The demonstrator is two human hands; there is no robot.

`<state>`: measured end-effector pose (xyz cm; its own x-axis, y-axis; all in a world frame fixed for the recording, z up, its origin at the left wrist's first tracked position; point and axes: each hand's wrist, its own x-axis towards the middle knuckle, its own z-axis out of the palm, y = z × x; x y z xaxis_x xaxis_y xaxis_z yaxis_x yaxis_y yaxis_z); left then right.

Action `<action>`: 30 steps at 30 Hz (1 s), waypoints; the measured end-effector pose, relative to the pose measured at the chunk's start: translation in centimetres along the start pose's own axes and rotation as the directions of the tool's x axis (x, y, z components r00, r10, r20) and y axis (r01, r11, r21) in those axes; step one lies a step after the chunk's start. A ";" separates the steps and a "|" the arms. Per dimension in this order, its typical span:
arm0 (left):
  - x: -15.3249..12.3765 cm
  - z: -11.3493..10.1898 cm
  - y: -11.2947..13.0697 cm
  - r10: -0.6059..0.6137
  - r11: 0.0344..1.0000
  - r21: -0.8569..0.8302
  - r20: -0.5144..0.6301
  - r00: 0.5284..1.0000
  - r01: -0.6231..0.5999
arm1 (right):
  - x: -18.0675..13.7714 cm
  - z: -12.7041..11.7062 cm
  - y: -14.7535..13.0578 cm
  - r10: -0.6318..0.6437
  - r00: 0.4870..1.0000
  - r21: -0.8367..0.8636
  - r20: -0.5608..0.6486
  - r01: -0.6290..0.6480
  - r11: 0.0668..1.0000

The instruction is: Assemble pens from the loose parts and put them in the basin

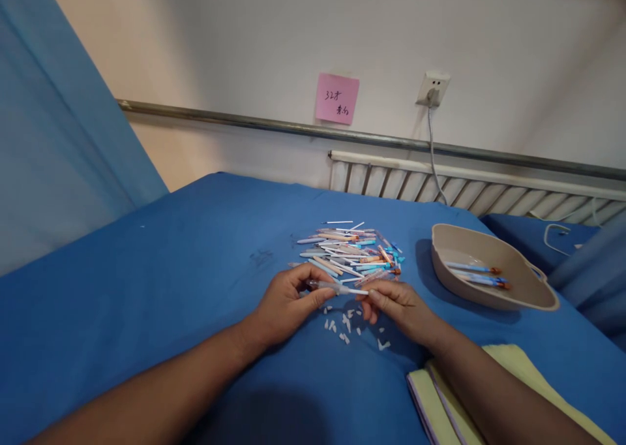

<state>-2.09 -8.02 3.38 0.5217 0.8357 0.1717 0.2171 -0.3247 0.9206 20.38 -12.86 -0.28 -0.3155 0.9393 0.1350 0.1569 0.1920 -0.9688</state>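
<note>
My left hand (297, 303) is closed round a translucent pen barrel (327, 286), its tip end pointing right. My right hand (402, 309) pinches a thin white pen refill (358, 292) that lies in line with the barrel and meets its end. How far the refill reaches inside is too small to tell. Just beyond both hands lies a pile of loose pen parts (337, 252), with barrels and refills in white, blue, orange and clear. Several small white pen tips (346, 321) are scattered on the blue cloth below my hands.
To the right stands a beige plastic basin (531, 295) with several pens (476, 276) in it. A folded yellow towel (513, 360) lies under my right forearm. The blue-covered surface (171, 288) meets a wall with a radiator (391, 177), a metal rail and a plugged-in cable.
</note>
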 end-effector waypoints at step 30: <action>1.2 -1.6 0.0 -0.147 0.947 -0.291 -0.009 0.989 0.138 | 0.2 -0.9 1.0 0.018 0.998 0.077 -0.057 -0.013 0.997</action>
<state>-2.79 -6.30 4.12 0.4767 0.8783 0.0382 0.0376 -0.0637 0.9973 21.34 -12.22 -1.08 -0.2591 0.9571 0.1296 0.0886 0.1571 -0.9836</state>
